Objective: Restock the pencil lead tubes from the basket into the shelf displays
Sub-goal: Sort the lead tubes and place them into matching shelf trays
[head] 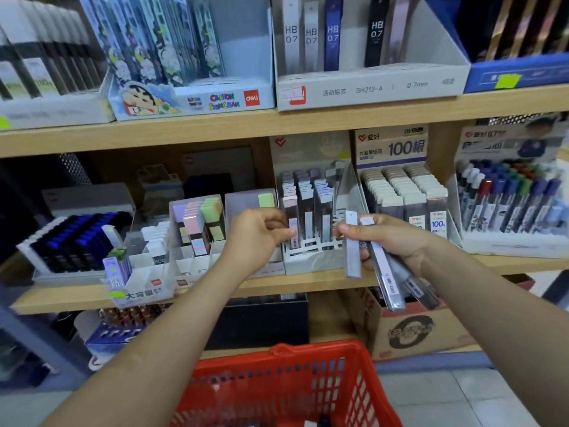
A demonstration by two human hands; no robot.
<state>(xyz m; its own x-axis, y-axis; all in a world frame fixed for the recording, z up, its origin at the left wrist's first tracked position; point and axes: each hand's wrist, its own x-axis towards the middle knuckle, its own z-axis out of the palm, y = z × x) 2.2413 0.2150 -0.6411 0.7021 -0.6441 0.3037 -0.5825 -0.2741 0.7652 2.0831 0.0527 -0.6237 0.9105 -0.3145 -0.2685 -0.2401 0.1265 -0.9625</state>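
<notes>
at display (311, 261) — tube (292, 224) pinched by left hand (258, 238), bundle (388, 285) gripped in right hand (397, 241)

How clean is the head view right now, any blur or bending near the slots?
Head view: wide-angle lens bows the light wooden shelf board; corners go soft, the pale cardboard box at top left smeared; centre sharper, white slotted lead display readable; clear plastic lead tubes in the right hand slightly motion-blurred; light even, no harsh shadows.
</notes>
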